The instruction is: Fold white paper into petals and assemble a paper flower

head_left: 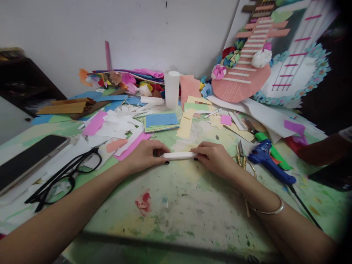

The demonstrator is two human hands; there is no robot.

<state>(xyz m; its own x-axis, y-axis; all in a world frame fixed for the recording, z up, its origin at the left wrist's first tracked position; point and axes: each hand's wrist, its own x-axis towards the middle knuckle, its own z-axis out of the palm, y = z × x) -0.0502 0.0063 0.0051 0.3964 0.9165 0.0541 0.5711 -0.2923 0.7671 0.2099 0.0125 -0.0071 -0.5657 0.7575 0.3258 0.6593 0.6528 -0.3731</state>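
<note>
A narrow white paper strip (180, 156), which looks folded or rolled, lies level between my two hands just above the table. My left hand (147, 156) pinches its left end between thumb and fingers. At the opposite end, my right hand (213, 157) grips it the same way. Behind the strip sits a stack of coloured paper (161, 120) with a blue sheet on top. Scissors (241, 154) and a blue glue gun (264, 157) lie to the right of my right hand.
Black glasses (71, 172) and a phone (30, 157) lie on the left. White paper scraps (112, 124) cover the back left. A white cylinder (172, 90) stands near the wall. Paper guitars (244, 80) lean at the back right. Another person's arm (324, 148) reaches in at right.
</note>
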